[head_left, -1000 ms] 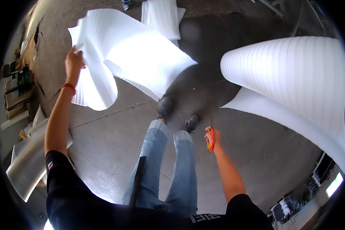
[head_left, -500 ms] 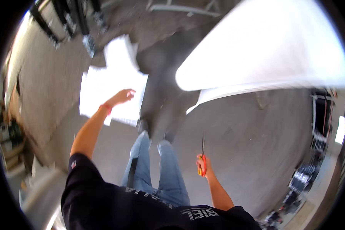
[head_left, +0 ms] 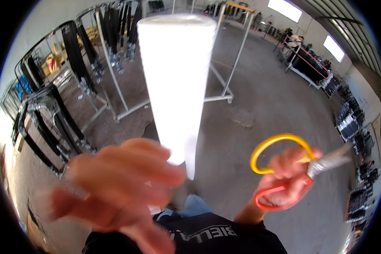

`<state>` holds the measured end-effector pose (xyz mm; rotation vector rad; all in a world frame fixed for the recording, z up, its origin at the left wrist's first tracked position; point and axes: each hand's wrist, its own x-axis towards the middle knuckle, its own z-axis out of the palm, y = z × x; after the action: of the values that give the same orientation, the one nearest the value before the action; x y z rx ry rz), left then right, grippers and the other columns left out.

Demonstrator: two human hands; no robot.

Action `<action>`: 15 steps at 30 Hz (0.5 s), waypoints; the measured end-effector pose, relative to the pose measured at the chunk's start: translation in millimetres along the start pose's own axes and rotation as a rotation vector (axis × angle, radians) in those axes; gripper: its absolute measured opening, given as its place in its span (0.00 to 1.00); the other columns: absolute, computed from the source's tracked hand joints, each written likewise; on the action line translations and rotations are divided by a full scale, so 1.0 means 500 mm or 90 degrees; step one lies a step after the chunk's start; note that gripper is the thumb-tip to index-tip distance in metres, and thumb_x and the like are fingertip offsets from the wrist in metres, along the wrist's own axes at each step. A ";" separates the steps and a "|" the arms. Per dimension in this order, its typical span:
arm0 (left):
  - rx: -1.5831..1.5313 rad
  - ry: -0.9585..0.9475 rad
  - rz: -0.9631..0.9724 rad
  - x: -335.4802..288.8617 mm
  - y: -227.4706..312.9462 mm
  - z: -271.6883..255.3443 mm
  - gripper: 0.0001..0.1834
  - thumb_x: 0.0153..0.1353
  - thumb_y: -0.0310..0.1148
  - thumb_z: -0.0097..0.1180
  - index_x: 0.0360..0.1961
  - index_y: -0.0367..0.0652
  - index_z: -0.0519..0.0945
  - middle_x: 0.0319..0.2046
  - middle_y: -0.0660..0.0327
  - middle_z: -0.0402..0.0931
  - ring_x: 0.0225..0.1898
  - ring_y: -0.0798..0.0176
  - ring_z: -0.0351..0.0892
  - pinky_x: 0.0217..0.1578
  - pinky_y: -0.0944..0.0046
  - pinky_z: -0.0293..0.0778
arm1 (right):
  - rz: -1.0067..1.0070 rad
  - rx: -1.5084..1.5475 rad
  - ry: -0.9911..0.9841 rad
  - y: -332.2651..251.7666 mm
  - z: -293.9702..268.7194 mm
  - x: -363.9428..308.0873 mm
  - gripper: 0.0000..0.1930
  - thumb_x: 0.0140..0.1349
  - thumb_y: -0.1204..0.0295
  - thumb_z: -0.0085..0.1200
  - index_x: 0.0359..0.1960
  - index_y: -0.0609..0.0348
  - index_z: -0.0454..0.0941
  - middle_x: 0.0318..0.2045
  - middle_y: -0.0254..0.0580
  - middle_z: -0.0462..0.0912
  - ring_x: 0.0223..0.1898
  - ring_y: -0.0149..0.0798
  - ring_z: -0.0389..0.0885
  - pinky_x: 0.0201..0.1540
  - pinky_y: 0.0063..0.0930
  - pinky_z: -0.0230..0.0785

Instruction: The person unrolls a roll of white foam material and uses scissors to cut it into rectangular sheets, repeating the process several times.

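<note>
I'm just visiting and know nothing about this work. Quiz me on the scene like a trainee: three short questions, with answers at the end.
1. Multiple choice: how are the scissors being held?
a) In the left hand
b) In the right hand
c) In both hands together

2. True or false: the two handle loops are the same colour.

3. Fill the gap: the big roll in the middle of the view is ____ in colour.

Key
1. b: the right hand holds them.
2. False: one loop is yellow, the other red.
3. White.
</note>
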<state>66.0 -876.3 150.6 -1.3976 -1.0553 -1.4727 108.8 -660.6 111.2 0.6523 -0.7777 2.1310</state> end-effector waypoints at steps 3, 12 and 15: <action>-0.014 0.149 0.238 0.061 0.019 0.046 0.29 0.51 0.41 0.56 0.50 0.36 0.64 0.42 0.55 0.72 0.39 0.55 0.74 0.39 0.57 0.71 | -0.166 0.120 -0.068 -0.071 0.099 0.039 0.20 0.52 0.76 0.52 0.46 0.59 0.60 0.24 0.40 0.64 0.20 0.32 0.63 0.24 0.25 0.62; -0.048 0.296 0.433 0.095 -0.028 0.190 0.32 0.53 0.49 0.50 0.52 0.37 0.62 0.46 0.56 0.68 0.44 0.56 0.70 0.41 0.55 0.69 | -0.119 0.319 -0.493 -0.267 0.024 0.151 0.05 0.52 0.74 0.51 0.31 0.59 0.72 0.21 0.35 0.72 0.18 0.27 0.66 0.21 0.16 0.61; -0.047 0.305 0.467 0.100 -0.039 0.220 0.33 0.54 0.51 0.49 0.53 0.37 0.62 0.47 0.56 0.67 0.46 0.56 0.69 0.42 0.55 0.69 | -0.031 0.298 -0.461 -0.291 0.017 0.160 0.06 0.54 0.70 0.48 0.30 0.58 0.72 0.21 0.34 0.72 0.19 0.26 0.67 0.22 0.15 0.61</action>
<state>79.1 -766.5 203.3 -1.2026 -0.1482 -1.1930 179.3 -551.7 215.3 1.7284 -0.6001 2.0362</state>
